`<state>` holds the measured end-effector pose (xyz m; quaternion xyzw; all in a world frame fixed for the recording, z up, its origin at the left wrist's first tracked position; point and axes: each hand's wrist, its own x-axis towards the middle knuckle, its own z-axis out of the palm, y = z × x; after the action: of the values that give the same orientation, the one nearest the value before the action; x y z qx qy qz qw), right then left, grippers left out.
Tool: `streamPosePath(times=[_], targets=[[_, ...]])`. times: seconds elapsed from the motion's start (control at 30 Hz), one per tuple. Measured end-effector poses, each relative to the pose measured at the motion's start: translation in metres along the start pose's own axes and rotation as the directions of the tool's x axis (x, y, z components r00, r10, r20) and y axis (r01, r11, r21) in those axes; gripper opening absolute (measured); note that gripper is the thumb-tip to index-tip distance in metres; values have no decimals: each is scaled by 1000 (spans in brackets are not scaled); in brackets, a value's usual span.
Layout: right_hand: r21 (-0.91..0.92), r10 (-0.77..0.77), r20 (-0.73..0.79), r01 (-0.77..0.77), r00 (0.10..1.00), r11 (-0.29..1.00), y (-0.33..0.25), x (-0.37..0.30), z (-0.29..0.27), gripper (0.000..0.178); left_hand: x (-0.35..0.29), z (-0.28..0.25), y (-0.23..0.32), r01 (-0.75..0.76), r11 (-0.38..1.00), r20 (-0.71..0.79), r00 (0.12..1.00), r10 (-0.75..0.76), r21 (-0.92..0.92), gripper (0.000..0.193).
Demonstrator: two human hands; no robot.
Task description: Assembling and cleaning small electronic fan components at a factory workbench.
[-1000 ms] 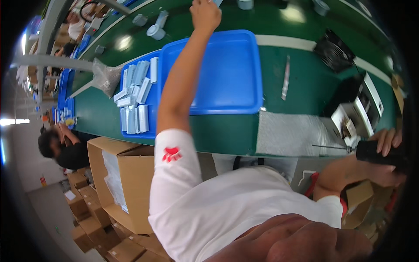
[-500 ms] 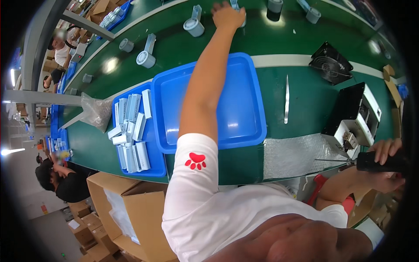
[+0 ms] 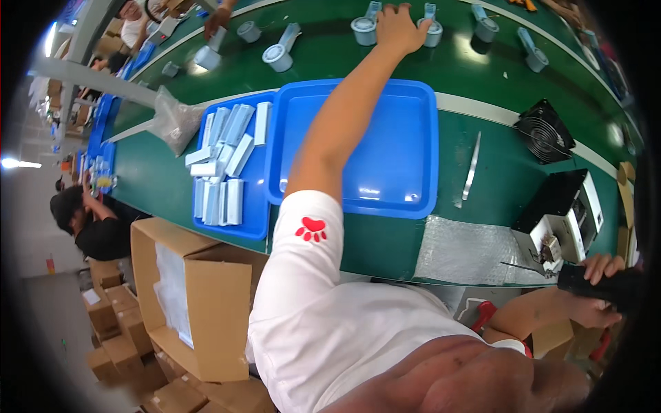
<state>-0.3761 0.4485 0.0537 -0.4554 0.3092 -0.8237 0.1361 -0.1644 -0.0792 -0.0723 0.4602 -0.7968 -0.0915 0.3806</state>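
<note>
My left hand (image 3: 401,31) reaches far out over the green surface at the back, with thumb apart and fingers slightly bent; I see nothing held in it. To its left stands a pale-blue part with a round cup-like end (image 3: 363,32), close by the fingers. A similar part (image 3: 432,34) lies beside the thumb; whether they touch I cannot tell. At the right edge, my right hand (image 3: 593,308) is closed round a black tool with a thin rod (image 3: 582,281) pointing left, partly lost in the dark rim. Below my left forearm sits a blue tray (image 3: 385,165).
Pale-blue oblong pieces (image 3: 234,199) fill a second tray, beside a plastic bag (image 3: 175,122). Tweezers (image 3: 472,168), bubble wrap (image 3: 458,251), a black fan (image 3: 544,131) and a black-and-white device (image 3: 558,213) lie right. Another person's hand (image 3: 219,19) holds a part; an open carton (image 3: 220,316) stands below.
The view has swung, shifting the trays rightward. My left hand now lies between two cup-ended parts instead of over one. Another person's hand has appeared at the far left. My right hand keeps its tool.
</note>
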Motion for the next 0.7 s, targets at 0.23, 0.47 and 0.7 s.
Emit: streamPosePath(times=[0.23, 0.47, 0.7], targets=[[90, 37, 37, -40, 999, 995, 9, 8, 2, 100, -34, -153, -120, 232, 696, -113, 970, -213, 679, 67], [94, 128, -18, -125, 992, 988, 15, 7, 0, 76, -40, -171, -201, 319, 827, 91, 911, -402, 462, 53], [185, 61, 103, -79, 993, 980, 16, 0, 13, 114, -115, -180, -37, 83, 898, -51, 992, -117, -431, 37]])
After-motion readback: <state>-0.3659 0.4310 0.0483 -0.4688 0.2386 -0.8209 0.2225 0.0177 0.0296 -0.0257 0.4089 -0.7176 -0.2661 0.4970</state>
